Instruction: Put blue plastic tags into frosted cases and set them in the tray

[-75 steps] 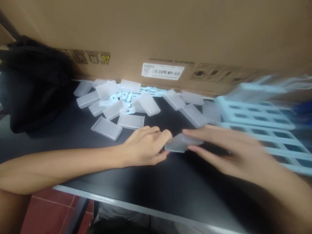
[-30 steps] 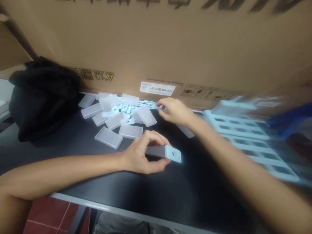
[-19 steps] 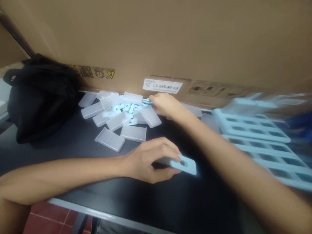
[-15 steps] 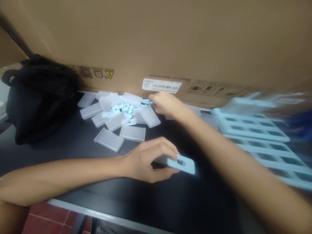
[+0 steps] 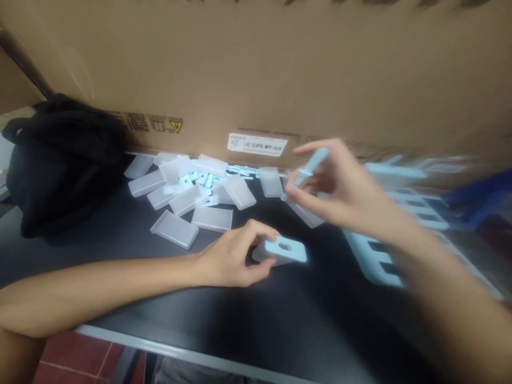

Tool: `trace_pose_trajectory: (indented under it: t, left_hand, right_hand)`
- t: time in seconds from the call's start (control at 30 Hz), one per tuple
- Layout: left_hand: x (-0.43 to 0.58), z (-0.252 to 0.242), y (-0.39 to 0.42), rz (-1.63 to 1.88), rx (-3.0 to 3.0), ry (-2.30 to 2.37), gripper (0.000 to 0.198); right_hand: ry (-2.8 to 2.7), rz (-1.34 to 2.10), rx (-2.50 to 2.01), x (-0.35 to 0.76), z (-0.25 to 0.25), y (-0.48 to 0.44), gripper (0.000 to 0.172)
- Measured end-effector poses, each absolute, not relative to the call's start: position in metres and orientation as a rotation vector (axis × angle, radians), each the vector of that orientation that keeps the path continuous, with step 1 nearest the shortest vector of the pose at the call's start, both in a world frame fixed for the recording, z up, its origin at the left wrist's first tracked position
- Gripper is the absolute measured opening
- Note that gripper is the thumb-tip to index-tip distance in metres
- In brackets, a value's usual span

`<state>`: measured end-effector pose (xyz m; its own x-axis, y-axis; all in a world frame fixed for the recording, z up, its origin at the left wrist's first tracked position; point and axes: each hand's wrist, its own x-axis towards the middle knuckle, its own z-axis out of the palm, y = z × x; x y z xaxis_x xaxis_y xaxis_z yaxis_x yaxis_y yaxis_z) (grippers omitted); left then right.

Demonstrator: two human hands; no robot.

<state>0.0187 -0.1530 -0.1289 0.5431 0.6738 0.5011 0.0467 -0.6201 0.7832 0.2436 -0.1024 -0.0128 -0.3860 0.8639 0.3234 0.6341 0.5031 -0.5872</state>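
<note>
My left hand grips a small translucent plastic box with a light-blue lid that has an oval hole in it; fingers and thumb press on its two sides, just over the black table. Raised to the right of it, my right hand pinches a slim light-blue plastic piece, blurred by motion. Behind my left hand lies a loose pile of translucent plastic cases, with several small light-blue plastic pieces scattered among them.
A large cardboard box walls off the back of the black table. On the left sits a black bag. Light-blue trays with rectangular openings stand at the right, partly behind my right arm.
My right hand has lifted off the small pieces by the cardboard box and come back to the right, carrying a light-blue piece. The box in my left hand has tilted more upright.
</note>
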Motion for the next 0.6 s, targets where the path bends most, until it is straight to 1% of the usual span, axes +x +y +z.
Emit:
trace_pose_trajectory:
  t: [0.07,0.13,0.3,0.43,0.6]
  left_hand:
    - [0.018,-0.13,-0.154,1.05,2.015,0.622,0.046]
    - [0.018,-0.13,-0.155,1.031,1.997,0.657,0.047]
    - [0.017,-0.131,-0.155,1.001,2.023,0.719,0.047]
    - [0.018,-0.133,-0.155,1.052,2.078,0.7,0.049]
    - [0.019,-0.131,-0.156,1.198,2.131,0.698,0.05]
  right_hand:
    - [-2.05,0.615,-1.124,0.25,-0.015,-0.13,0.052]
    - [-2.038,0.635,-1.066,0.251,-0.02,-0.152,0.048]
    - [-2.112,0.555,-1.034,0.248,-0.036,-0.168,0.036]
    - [-2.162,0.491,-1.055,0.247,-0.043,-0.166,0.037]
    - [-2.279,0.273,-1.111,0.24,-0.049,-0.172,0.039]
